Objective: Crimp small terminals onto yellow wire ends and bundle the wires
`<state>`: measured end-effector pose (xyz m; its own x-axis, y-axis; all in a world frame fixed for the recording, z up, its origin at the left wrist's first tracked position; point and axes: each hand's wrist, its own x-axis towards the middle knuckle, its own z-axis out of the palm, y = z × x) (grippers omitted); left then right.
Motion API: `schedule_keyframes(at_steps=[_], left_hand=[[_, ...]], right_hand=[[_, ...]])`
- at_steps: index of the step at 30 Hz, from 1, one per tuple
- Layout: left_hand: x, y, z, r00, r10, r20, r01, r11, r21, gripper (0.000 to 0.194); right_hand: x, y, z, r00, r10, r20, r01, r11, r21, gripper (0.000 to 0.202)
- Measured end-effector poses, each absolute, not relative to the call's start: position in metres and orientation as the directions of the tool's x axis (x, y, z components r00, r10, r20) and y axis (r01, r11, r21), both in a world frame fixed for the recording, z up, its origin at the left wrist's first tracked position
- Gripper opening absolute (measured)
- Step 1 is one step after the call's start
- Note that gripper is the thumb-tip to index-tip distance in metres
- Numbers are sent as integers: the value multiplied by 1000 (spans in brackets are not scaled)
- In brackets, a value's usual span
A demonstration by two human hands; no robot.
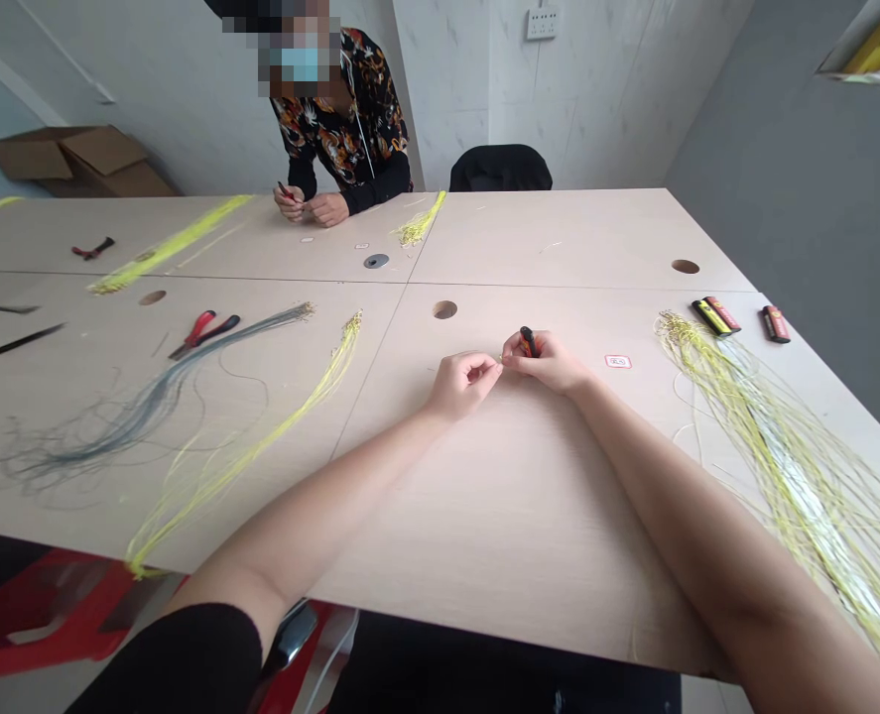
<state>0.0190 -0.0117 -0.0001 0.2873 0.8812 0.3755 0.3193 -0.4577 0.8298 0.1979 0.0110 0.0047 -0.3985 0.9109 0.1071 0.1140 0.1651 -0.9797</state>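
My left hand (pixel 463 383) is closed in a pinch above the table, its fingertips meeting those of my right hand. What it pinches is too small to make out. My right hand (pixel 548 361) is closed around a small black-and-orange tool (pixel 529 342). A tiny yellowish thing shows between the two hands' fingertips. Left of my hands lies a thin bundle of yellow wires (pixel 283 421), and beyond it a bundle of grey wires (pixel 161 392). A larger yellow and white wire bundle (pixel 774 446) spreads on the right. A small red-edged label (pixel 618 362) lies beside my right hand.
Red-handled pliers (pixel 205 334) lie at the left, with a second pair (pixel 93 249) farther back. Lighters (pixel 716 315) sit at the right. A person (pixel 342 129) works across the table (pixel 529 516), near another yellow bundle (pixel 179 243). Round holes pierce the tabletop.
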Motion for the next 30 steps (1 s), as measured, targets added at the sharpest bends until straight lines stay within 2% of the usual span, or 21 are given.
schedule_keyframes(at_steps=[9, 30], left_hand=[[19, -11, 1, 323, 861, 392, 345, -493, 798, 29], [18, -12, 1, 287, 865, 412, 329, -493, 805, 27]], right_hand=[[195, 8, 12, -413, 908, 76, 183, 165, -969, 19], [197, 8, 12, -431, 898, 85, 165, 171, -971, 16]])
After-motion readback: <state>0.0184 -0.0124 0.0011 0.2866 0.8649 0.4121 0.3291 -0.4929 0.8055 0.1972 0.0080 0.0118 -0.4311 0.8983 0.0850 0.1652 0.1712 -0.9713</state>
